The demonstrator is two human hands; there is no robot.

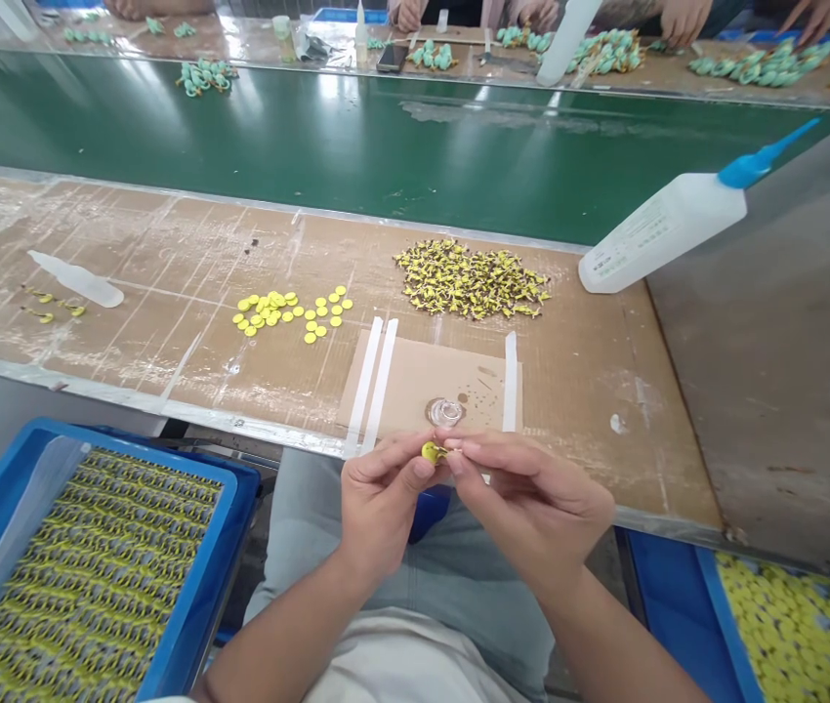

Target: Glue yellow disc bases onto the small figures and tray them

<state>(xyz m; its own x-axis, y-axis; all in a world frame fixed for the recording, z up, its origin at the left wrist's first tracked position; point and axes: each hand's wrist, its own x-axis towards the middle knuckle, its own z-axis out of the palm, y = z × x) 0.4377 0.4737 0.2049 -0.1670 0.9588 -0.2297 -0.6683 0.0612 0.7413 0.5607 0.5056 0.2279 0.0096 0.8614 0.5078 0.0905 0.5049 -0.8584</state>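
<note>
Disc (429, 452), round, yellow, in left hand (384, 498), near taped cardboard (426, 366)

The cardboard (422, 371) looks matt, the green belt (312, 146) smooth and glossy.

Place: a factory workshop, laid out as a hand-assembly line.
Green strip (312, 146): long and smooth like a conveyor belt, running between two rows of worktop.
Near bench (342, 259): scuffed brown board, metal-edged, marked with smears and strips of white tape (510, 381).
Small parts: yellow discs (311, 338) in quantity, beside a big heap of yellow-and-dark pieces (470, 278).
Blue trays: the left tray (166, 459) carries close rows of matching yellow pieces; the right tray (728, 630) is crowded with more.
Squeeze bottle (664, 229): translucent, blue-nozzled, labelled.
Far bench (122, 46): other workers' hands (685, 17) among piles of mint-green pieces (616, 51).
</note>
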